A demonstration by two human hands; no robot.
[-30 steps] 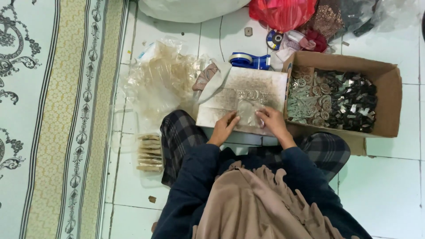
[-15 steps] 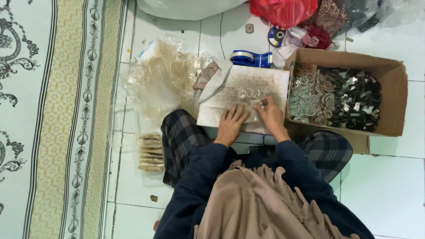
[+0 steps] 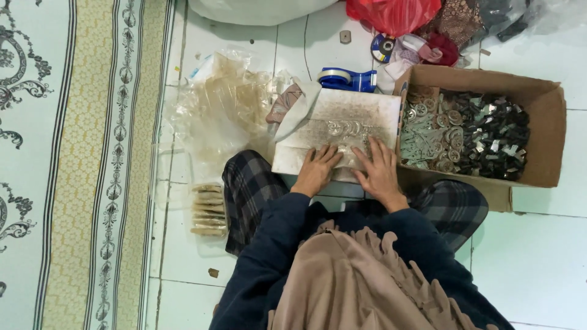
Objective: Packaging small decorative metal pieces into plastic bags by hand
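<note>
Fabric fills the bottom of your view: a tan ruffled garment [image 3: 361, 281] over dark blue sleeves, with plaid-trousered knees [image 3: 251, 189] spread on the white tiled floor [image 3: 538, 244]. Just beyond them, both of your hands lie palm down on a pale flat board [image 3: 342, 131] resting across your lap. Your left hand [image 3: 317, 171] has its fingers [image 3: 324, 156] spread flat on the near edge of the board, gripping nothing; your right hand [image 3: 379, 171] lies the same way, fingers [image 3: 376, 150] splayed and pressed down, with nothing visibly pinched. The small round metal pieces [image 3: 345, 128] sit in a loose row on the board just beyond your fingertips, the row running left to right across you, so its long axis lies crosswise to your reach; its right end is nearest your right hand, which is the closer of the two. To your left, a stack of thin tan strips [image 3: 209, 211] lies on the floor beside your knee, and farther out a heap of crumpled clear plastic bags [image 3: 220, 107]. To your right stands an open cardboard box [image 3: 544, 140] holding more small metal parts, touching the board's right edge. Beyond the board a blue tape dispenser [image 3: 345, 79] rests on the tiles, and farthest off a red plastic bag [image 3: 391, 13].
</note>
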